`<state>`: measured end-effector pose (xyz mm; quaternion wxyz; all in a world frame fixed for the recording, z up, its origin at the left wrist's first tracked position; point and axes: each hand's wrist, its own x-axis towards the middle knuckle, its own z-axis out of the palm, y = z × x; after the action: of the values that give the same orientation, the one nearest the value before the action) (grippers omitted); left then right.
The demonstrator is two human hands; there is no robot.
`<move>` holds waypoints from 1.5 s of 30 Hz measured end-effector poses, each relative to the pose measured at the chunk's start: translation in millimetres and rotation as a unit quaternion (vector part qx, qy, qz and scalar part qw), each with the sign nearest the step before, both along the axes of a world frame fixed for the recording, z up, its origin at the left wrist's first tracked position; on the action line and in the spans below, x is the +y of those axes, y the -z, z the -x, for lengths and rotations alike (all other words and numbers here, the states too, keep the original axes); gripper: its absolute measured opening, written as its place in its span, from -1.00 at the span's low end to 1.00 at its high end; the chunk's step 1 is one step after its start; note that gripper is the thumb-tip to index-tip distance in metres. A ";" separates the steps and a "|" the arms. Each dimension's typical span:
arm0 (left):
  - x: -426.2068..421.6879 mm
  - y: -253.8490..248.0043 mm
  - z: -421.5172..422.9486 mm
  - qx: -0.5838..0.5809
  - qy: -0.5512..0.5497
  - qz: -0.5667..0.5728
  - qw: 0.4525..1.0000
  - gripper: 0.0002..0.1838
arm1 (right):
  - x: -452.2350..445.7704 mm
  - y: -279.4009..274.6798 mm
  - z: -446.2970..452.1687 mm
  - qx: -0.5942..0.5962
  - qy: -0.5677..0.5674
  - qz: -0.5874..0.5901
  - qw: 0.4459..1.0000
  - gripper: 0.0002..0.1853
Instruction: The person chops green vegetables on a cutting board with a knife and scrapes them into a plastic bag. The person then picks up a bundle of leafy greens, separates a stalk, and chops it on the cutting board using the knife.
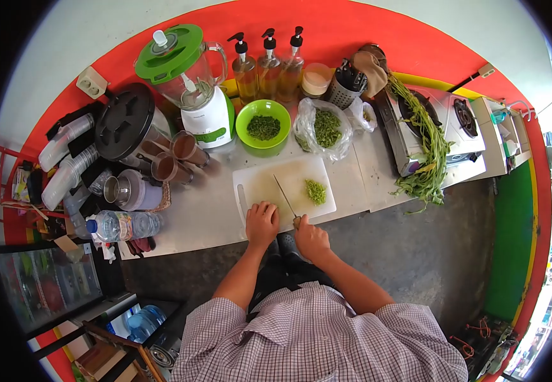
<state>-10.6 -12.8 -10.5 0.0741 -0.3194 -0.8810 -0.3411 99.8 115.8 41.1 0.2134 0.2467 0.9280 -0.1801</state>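
Observation:
A white cutting board lies on the metal counter in front of me. My right hand is closed around the handle of a kitchen knife at the board's near edge. The blade points away and slightly left, over the board. To its right sits a small pile of chopped green vegetable. My left hand rests on the near left part of the board, fingers laid forward, with nothing visible in it. Behind the board stand a green bowl of dark chopped greens and a plastic bag of chopped greens.
Long leafy stalks hang across the gas stove at right. A blender, pump bottles and a utensil holder line the wall. Brown cups and a water bottle stand at left.

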 end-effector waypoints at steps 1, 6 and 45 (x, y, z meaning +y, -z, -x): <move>0.8 -1.7 0.5 0.002 0.000 0.000 1.000 -0.94 | 1.2 -5.9 4.1 -0.008 -0.019 -0.019 1.000 -0.46; 1.3 -6.7 2.5 -0.042 -0.015 -0.016 0.999 -0.91 | -15.7 -22.0 -17.5 0.003 -0.023 -0.023 0.999 -0.45; -3.7 -5.1 5.4 -0.079 0.017 -0.041 0.996 -0.93 | 4.4 -23.1 10.2 -0.053 -0.043 0.072 0.995 -0.53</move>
<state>-15.9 -16.4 -5.4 0.0114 -0.3033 -0.8639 -0.4020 89.6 120.2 64.2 0.2874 0.1998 0.9097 -0.2232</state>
